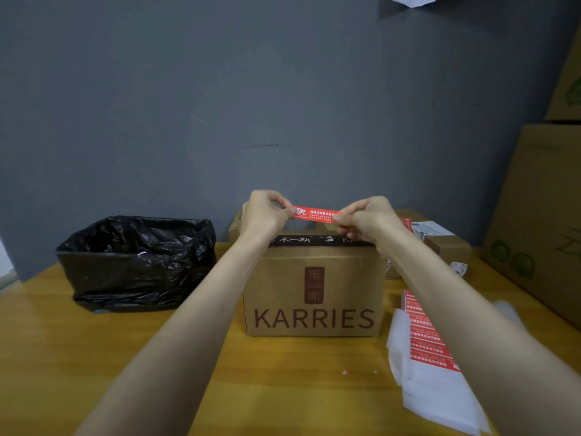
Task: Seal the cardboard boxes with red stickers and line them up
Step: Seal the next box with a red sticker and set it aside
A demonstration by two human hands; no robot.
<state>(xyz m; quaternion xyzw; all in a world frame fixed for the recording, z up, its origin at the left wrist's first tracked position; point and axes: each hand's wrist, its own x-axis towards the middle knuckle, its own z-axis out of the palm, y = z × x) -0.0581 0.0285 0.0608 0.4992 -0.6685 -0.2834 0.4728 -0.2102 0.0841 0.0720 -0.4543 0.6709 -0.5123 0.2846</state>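
Wooden table (125,357): yellow-brown top, bearing all items below.

Sticker sheet (423,335): near right, partly under the right forearm. Rows of red strips with white Chinese print, too small to read, lying on white backing sheets (440,401).

Cardboard box (314,294): centre, upright, front face toward the camera. Printed "KARRIES" in dark red capitals; above it is a dark red vertical seal with Chinese characters. A black band with white characters runs along the top edge.

Bin (138,262): left of the box and apart from it, lined with a black plastic bag, mouth open.

Red sticker (316,214): held level in the air above the box top. White Chinese text, a small logo at its left end.

Left hand (264,215): arm stretched forward, thumb and forefinger pinching the sticker's left end.

Right hand (367,220): same pose, pinching the right end.

Small carton (446,243): right rear, white label on top.

Large cartons (534,215): far right, stacked, green print.

Grey wall (220,89): behind.
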